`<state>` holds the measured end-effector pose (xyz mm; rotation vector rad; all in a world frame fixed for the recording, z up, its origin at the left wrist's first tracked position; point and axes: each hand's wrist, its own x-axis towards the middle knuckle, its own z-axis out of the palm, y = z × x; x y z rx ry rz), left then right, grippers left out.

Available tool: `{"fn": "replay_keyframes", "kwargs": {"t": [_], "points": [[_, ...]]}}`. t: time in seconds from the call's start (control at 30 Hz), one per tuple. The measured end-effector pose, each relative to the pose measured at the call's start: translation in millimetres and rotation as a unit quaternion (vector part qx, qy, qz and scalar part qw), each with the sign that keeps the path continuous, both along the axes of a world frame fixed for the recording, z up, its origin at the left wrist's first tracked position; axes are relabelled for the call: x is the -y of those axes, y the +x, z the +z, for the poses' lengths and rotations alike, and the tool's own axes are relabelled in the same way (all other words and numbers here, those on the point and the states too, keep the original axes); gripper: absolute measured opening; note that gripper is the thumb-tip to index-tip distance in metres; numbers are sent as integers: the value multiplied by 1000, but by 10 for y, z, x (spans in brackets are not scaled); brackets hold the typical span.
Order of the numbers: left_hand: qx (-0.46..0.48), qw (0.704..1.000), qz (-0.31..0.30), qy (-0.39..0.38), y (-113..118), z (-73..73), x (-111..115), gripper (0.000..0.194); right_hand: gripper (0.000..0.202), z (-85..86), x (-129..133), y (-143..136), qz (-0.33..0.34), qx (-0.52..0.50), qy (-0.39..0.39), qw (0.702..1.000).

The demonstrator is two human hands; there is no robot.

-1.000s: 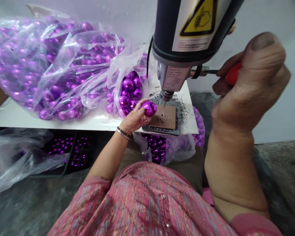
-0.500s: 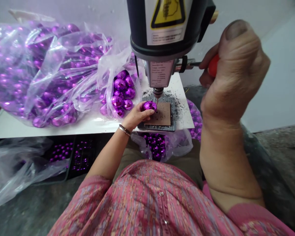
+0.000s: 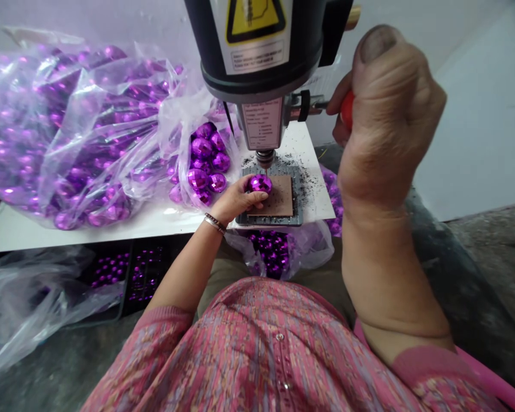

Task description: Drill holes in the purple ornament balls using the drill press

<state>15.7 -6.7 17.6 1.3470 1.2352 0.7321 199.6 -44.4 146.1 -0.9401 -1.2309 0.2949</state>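
My left hand (image 3: 239,200) is closed on a shiny purple faceted ball (image 3: 261,183), holding it over a brown board (image 3: 281,195) on the grey base plate (image 3: 297,210) of a drill press (image 3: 257,63). The thin drill bit (image 3: 266,171) points down at the top of the ball; whether it touches, I cannot tell. My right hand (image 3: 388,114) is wrapped round the red knob (image 3: 347,110) of the press's feed lever, at the machine's right side.
A clear plastic bag (image 3: 86,137) full of purple balls lies on the white table (image 3: 163,226), its mouth open near the press. Dark shavings (image 3: 302,177) surround the base. Below the table edge are another bag (image 3: 313,246) and black crates (image 3: 122,297) with purple pieces.
The view has shifted, so the press and my right hand appear farther left. The purple ball now sits in line beneath the bit, where before it was slightly left of it.
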Motion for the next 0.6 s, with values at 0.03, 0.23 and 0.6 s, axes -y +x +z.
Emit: {"fn": "replay_keyframes", "kwargs": {"t": [0.03,0.23,0.6], "points": [[-3,1000,-6,1,0,-2,-1,52,38,-3,-4,4,0,1,1,1000],[-44,998,-38,11,32,4,1,46,38,-6,-11,8,-3,12,-3,1000],[-230,959,-22,161,221,70,90,47,35,9,31,13,13,-15,-36,999]]}}
